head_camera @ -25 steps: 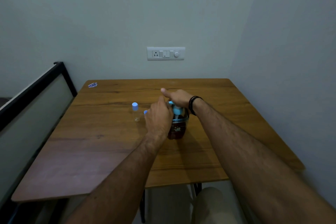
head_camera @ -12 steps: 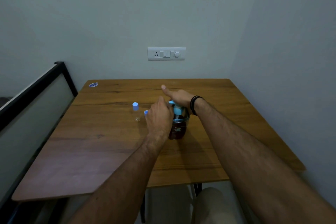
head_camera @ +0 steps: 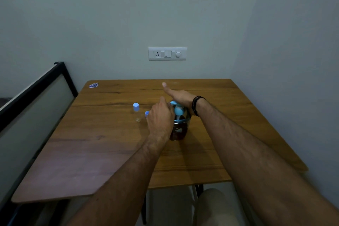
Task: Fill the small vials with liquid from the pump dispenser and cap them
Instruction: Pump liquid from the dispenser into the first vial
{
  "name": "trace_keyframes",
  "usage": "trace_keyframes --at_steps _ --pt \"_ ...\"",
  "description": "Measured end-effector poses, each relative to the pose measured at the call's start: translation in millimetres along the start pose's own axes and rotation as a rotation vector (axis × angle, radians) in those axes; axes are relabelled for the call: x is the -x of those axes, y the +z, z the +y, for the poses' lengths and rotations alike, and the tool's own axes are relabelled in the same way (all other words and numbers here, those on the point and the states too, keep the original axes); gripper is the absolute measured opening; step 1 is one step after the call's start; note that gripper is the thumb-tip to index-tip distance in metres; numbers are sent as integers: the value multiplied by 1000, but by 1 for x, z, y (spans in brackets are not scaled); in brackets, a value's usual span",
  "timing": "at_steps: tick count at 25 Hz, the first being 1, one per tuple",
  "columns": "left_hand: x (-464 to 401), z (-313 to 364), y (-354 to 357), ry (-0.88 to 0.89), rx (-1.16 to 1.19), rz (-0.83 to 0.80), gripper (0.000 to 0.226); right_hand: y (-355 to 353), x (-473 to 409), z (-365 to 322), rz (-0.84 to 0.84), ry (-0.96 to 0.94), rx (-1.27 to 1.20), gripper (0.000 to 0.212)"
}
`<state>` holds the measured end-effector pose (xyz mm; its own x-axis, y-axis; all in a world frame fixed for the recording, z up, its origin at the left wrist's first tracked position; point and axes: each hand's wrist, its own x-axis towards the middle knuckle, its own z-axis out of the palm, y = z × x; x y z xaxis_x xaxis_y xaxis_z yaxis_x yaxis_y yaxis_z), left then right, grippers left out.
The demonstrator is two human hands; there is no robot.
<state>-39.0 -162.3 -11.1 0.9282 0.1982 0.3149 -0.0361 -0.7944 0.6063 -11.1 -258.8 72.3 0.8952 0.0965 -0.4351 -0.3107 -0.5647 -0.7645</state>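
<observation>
Right hand [head_camera: 180,95] presses flat on the pump [head_camera: 177,109]; left hand [head_camera: 160,116] curls at the spout, contents hidden. At 9 o'clock, one vial [head_camera: 136,113] stands capped; filling looks midway.

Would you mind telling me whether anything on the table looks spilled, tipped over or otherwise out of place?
Nothing stands out. The capped vial stands upright, the pump dispenser is upright under the right hand, and the table shows no spill. A small blue sticker sits at its far left corner.

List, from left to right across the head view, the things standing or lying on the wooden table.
Blue sticker at the far left corner → capped clear vial → loose blue cap → left hand → pump dispenser, with the right hand pressing flat on its top.
</observation>
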Motion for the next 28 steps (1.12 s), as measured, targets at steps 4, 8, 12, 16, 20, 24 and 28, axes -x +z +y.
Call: trace_keyframes --at_steps 4,8,12,16,20,24,28 --pt "1 2 -2 0 0 7 13 2 1 0 19 -48 -12 99" --pt "1 1 0 6 -13 -2 9 5 -9 4 121 -80 130 67" --pt "1 0 -2 8 12 1 11 0 -1 0 -4 2 13 107" --pt "2 1 -3 17 11 2 13 1 -4 3 42 -42 21 90" --pt "3 3 -5 7 -3 -15 14 1 -9 2 93 -41 146 68" --pt "3 2 -5 20 13 -5 15 -2 -2 -1 -22 37 -11 116" --pt "3 2 -6 28 4 -17 15 2 -6 3 99 -68 45 94"
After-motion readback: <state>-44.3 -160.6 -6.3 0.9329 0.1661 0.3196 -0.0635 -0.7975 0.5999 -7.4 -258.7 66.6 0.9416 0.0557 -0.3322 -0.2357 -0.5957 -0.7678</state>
